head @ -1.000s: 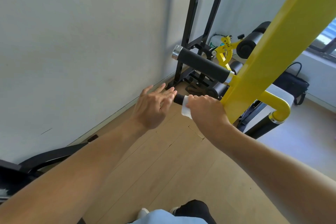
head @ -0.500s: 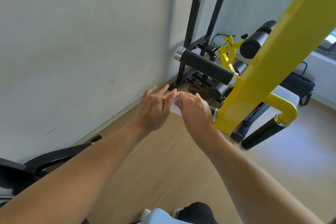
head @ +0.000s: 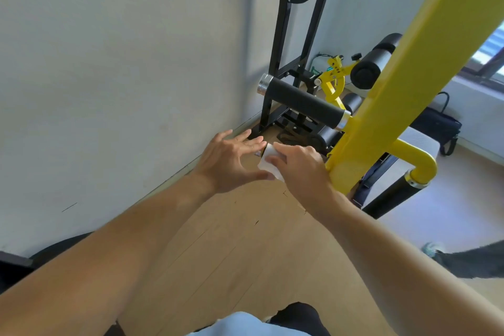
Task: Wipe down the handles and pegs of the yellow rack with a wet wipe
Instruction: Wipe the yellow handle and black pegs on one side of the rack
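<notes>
From the head camera, I see my right hand [head: 298, 165] closed over the wet wipe [head: 268, 162], wrapping it around a short peg low on the yellow rack [head: 409, 68], at the foot of its slanted post; the peg itself is almost wholly hidden under wipe and fingers. My left hand [head: 231, 161] hovers just beside the peg's free end, fingers spread and holding nothing. I judge this peg is mid-wipe. The long black handle [head: 302, 102] above and the lower handle [head: 392, 195] on the far side look untouched, though cleanliness cannot be read from here, so I reckon most of the job remains.
</notes>
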### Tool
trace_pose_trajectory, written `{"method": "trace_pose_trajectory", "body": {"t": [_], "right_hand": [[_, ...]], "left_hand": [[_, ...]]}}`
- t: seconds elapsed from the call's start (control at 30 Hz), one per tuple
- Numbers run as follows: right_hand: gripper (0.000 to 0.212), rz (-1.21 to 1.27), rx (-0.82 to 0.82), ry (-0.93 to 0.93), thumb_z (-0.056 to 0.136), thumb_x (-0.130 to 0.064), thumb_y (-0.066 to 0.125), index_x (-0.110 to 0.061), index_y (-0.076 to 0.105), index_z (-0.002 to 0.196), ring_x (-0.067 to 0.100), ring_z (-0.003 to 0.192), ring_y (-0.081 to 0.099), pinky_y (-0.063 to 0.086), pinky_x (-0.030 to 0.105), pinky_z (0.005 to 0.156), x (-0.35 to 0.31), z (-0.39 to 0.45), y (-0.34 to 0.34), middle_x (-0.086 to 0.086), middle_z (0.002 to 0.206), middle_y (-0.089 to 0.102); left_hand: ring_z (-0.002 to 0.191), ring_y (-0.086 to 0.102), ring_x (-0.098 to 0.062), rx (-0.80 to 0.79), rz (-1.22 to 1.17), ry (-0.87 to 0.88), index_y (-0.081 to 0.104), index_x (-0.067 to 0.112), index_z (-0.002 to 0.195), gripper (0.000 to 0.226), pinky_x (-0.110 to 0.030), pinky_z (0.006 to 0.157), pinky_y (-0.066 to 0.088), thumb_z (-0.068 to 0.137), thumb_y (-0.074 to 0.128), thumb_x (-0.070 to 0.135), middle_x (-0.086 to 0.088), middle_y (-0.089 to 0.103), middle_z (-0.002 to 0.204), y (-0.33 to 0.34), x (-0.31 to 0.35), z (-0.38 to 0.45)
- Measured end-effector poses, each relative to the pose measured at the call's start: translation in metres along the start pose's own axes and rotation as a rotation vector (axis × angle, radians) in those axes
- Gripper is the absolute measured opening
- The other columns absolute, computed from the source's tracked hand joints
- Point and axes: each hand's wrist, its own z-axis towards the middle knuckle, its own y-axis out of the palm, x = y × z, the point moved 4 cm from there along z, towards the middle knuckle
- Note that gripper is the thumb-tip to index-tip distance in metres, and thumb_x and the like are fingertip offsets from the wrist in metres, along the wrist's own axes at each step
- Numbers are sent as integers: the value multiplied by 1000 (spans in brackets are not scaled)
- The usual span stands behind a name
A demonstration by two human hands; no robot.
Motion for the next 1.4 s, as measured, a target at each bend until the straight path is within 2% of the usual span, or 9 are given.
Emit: {"method": "trace_pose_trajectory", "body": {"t": [0.1,0.27,0.57,0.73,0.9,1.03,1.2,1.3,1.4], "right_hand": [[27,234,189,103,95,-23,65,-8,71,116,28,106,67,34,42,111,6,-7,6,9,109,75],[20,27,227,7,86,-21,77,-3,73,93,30,82,72,49,47,94,1,-2,12,12,87,76],[20,-412,-25,-91,101,-25,55,-10,62,111,21,92,68,48,30,85,-2,-15,-21,5,99,71],[31,-96,-31,-60,99,-40,53,-14,65,113,23,79,68,57,36,73,-12,4,-8,6,90,70],[21,-328,-67,-6,101,-28,54,-11,63,111,21,95,68,44,34,99,-6,-15,-21,4,102,72],[19,-566,-159,-49,102,-23,53,-10,67,106,23,88,68,40,44,107,-6,-18,-28,6,90,71],[18,-295,-126,-147,100,-20,57,-10,66,113,17,101,68,33,35,115,-17,12,-2,3,102,70],[21,-312,-100,-95,99,-27,59,-12,63,114,18,99,69,42,32,105,-14,1,-16,3,100,71],[20,-711,-202,-81,100,-29,56,-12,64,108,21,85,67,41,41,101,-3,-28,-32,3,80,61]], "left_hand": [[146,35,-11,6,-25,-14,56,25,139,83,-46,122,20,77,56,79,9,50,148,-2,0,-1],[147,33,-10,-28,-37,-36,55,26,141,86,-45,123,17,76,49,83,8,48,150,-2,3,-2],[149,25,-6,-99,-103,-22,51,26,144,104,-48,124,13,75,13,93,10,42,154,-2,-1,-2],[150,21,-4,-124,-165,-18,47,28,147,103,-47,124,11,77,7,92,9,41,156,2,-3,-3],[150,21,-1,-101,-172,-36,53,31,141,96,-47,124,8,80,9,90,13,44,152,-1,-9,-2],[149,22,-2,-94,-178,-36,54,28,142,100,-46,125,7,79,5,90,11,44,152,0,-4,-3],[149,25,-3,-89,-206,-84,53,32,142,100,-45,125,9,78,1,89,9,47,151,1,3,0],[149,25,-4,-88,-205,-89,56,32,139,96,-48,124,10,81,2,87,11,49,149,-3,-1,1],[149,25,-6,-76,-210,-83,57,30,137,92,-49,124,10,84,4,84,11,50,148,-4,-4,1]]}}
